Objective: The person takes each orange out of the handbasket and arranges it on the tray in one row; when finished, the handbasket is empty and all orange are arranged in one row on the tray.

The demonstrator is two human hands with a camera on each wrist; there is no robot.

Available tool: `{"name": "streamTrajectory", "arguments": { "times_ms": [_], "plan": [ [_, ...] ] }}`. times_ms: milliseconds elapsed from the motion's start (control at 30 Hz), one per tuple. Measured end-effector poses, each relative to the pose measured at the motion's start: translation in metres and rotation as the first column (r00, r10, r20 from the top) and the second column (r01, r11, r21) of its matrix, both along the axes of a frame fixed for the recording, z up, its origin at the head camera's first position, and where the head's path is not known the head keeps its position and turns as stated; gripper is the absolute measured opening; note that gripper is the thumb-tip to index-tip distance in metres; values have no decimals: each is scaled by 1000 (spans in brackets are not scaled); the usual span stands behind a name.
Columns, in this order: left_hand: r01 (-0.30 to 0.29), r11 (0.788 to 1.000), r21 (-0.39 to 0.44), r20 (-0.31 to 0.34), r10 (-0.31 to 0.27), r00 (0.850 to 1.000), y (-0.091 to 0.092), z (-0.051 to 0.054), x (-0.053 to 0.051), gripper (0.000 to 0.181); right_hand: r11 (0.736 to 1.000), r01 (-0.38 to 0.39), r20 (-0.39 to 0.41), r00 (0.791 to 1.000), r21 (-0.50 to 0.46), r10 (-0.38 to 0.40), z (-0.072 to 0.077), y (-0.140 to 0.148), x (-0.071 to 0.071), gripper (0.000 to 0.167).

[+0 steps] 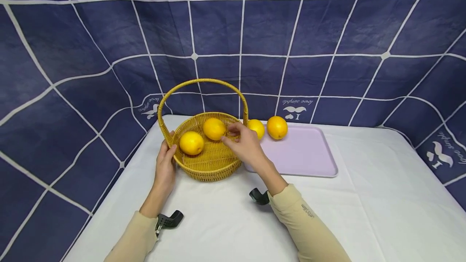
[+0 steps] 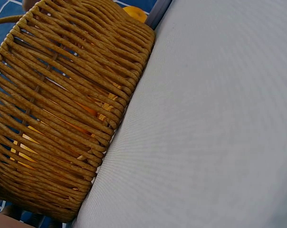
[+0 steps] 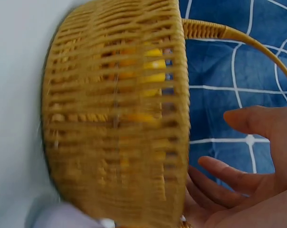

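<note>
A round wicker basket (image 1: 211, 175) with a tall arched handle stands on the white-covered table. Two oranges lie inside: one orange (image 1: 192, 143) near the left wall, another orange (image 1: 214, 128) farther back. My left hand (image 1: 165, 169) grips the basket's left side where the handle meets the rim; in the left wrist view the woven wall (image 2: 62, 95) hides most of that hand. Over the right rim reaches my right hand (image 1: 245, 144), its thumb and fingers apart beside the farther orange. In the right wrist view, nothing shows between the thumb and fingers (image 3: 234, 175).
A pale purple tray (image 1: 298, 155) lies right of the basket, touching or close to it. At its back left are an orange (image 1: 277, 127) and another orange (image 1: 257, 128), partly hidden by the handle. A blue checked cloth (image 1: 269, 31) hangs behind the table.
</note>
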State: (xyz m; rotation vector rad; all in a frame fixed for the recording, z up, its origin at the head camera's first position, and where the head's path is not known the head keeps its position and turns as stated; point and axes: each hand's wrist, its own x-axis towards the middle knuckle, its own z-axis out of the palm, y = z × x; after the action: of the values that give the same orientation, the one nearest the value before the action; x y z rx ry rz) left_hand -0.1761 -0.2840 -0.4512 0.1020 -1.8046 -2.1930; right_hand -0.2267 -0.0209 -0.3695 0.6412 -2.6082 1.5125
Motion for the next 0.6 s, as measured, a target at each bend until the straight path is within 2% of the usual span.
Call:
{"name": "streamTrajectory", "arguments": {
  "times_ms": [300, 600],
  "plan": [
    [-10, 1000, 10, 27, 10, 1000, 3, -2, 0, 53, 998, -56, 32, 998, 43, 55, -4, -41, -4, 47],
    [12, 1000, -5, 9, -12, 1000, 0, 0, 0, 53, 992, -77, 68, 995, 97, 70, -9, -73, -10, 55]
  ]
}}
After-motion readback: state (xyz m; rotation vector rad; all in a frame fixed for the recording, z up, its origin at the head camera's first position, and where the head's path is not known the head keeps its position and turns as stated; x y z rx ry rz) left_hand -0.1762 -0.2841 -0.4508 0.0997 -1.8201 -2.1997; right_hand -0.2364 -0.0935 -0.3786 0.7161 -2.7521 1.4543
